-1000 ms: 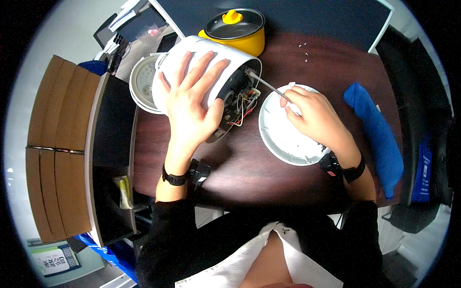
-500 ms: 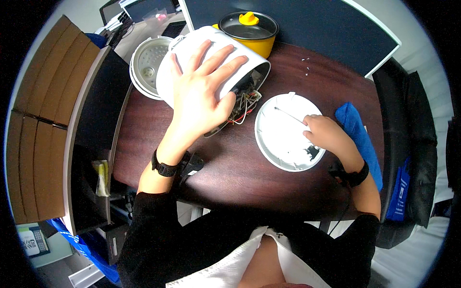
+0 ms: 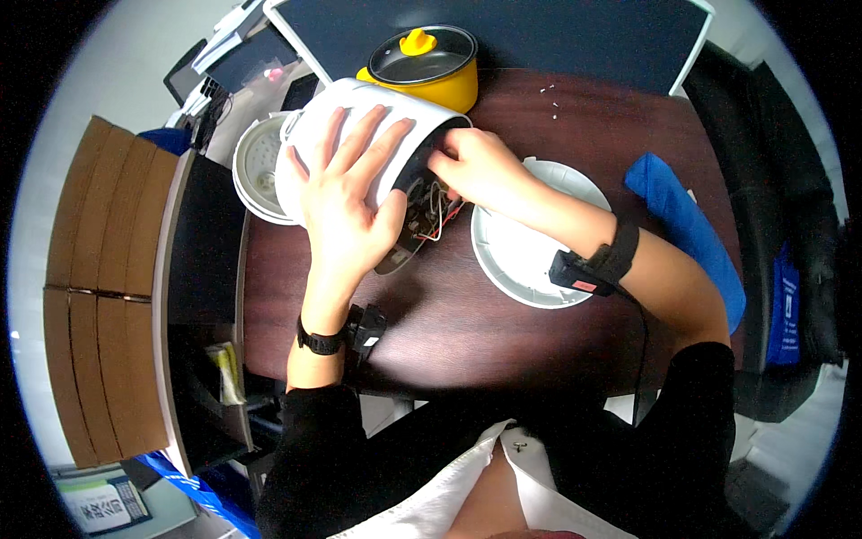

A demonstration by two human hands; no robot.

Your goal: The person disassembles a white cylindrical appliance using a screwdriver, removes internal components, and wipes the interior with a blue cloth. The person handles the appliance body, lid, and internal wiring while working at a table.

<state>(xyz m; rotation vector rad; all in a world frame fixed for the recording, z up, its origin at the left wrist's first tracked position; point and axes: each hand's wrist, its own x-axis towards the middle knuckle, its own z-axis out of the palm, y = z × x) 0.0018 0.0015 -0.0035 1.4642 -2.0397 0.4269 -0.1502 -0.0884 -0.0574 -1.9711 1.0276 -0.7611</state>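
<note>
A white appliance housing (image 3: pixel 359 94), like a rice cooker body, lies on its side at the table's left. Its open underside faces right and shows a tangle of wires (image 3: pixel 435 211) in red and white. My left hand (image 3: pixel 346 193) rests on the housing with fingers spread. At the opening's upper rim, my right hand (image 3: pixel 476 166) has its fingers curled together, their tips partly inside. Whatever they may grip is hidden. Beneath my right forearm sits a round white base cover (image 3: pixel 512 260), inner side up, partly covered by the arm.
A yellow pot (image 3: pixel 453 90) with a glass lid stands behind the housing. Left of the housing is a white perforated bowl (image 3: pixel 260 171). Blue cloth (image 3: pixel 687 216) lies along the right edge. Small white bits (image 3: pixel 554 103) are scattered at the back; a dark partition (image 3: pixel 503 36) rises behind.
My right hand has moved left from the base cover to the housing's opening. The thin rod it held over the cover no longer shows. My left hand stays on the housing.
</note>
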